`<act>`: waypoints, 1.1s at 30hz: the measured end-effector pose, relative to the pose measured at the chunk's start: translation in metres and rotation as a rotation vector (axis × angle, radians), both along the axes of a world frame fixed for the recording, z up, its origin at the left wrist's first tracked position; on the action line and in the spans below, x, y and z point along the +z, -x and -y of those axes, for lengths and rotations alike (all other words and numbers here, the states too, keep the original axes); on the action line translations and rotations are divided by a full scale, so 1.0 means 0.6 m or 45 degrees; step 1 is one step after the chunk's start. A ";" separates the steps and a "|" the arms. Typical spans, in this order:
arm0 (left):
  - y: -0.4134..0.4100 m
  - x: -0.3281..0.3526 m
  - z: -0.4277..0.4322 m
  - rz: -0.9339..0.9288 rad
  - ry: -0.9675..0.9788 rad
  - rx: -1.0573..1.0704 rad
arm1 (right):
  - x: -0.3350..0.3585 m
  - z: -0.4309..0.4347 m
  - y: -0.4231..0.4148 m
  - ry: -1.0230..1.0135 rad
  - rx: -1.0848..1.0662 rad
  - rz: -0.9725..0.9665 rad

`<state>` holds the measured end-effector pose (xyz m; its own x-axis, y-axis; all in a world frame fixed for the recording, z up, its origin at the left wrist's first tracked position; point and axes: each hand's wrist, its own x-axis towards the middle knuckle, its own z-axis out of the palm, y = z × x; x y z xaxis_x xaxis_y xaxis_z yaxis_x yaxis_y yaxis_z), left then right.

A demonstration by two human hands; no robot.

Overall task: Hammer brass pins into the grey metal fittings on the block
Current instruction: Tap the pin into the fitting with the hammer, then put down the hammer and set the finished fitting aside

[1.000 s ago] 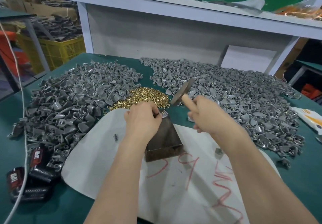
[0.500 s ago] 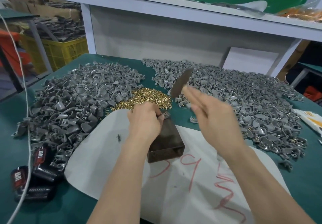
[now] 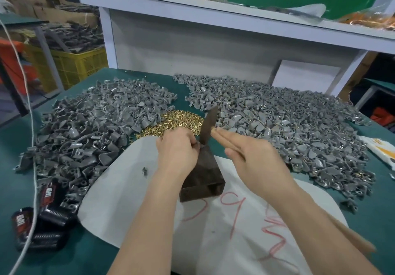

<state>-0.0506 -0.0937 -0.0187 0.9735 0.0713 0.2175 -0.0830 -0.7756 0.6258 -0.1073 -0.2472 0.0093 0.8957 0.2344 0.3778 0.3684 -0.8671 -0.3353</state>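
Moved: dark flat-headed hammer has dropped from its raised tilt of half a second ago; its head now sits just above the block's far end, close to the left fingers.
Block: dark brown metal block, lying on a white sheet with red scrawl.
Left hand: left hand at the block's far end, fingers curled together and pinching a small grey metal fitting. The fitting is mostly hidden; cannot tell if a pin sits in it.
Right hand: right hand right of the block, gripping the hammer's wooden handle; fingers closed on it, stretched forward, blurred.
Pins: heap of brass pins just beyond the block.
Loose stock: left heap of grey fittings and right heap of grey fittings, either side of the block.
Table: green mat; black cans well left of the block, white cord running past them.
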 end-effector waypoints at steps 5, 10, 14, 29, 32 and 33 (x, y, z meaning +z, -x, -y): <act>-0.002 -0.002 0.000 0.011 -0.009 -0.003 | 0.012 0.001 -0.009 -0.249 -0.084 0.252; -0.002 -0.002 -0.003 -0.016 -0.004 0.011 | -0.002 0.002 -0.015 -0.127 -0.014 -0.043; -0.002 -0.002 -0.002 -0.015 -0.006 0.025 | -0.005 0.018 -0.058 -0.280 -0.304 -0.096; 0.004 0.008 0.004 0.014 0.230 -0.020 | -0.035 -0.003 -0.093 0.019 -0.480 -0.229; 0.005 0.009 0.006 0.021 0.349 -0.083 | 0.000 -0.027 -0.100 -0.404 -0.134 -0.298; 0.005 0.010 0.007 0.034 0.397 -0.097 | 0.006 -0.034 -0.103 -0.473 -0.055 -0.394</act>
<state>-0.0537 -0.0978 -0.0129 0.9728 0.0657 0.2220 -0.1529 -0.5377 0.8292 -0.0455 -0.2266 0.0129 0.9851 0.0946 0.1436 0.1693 -0.6804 -0.7130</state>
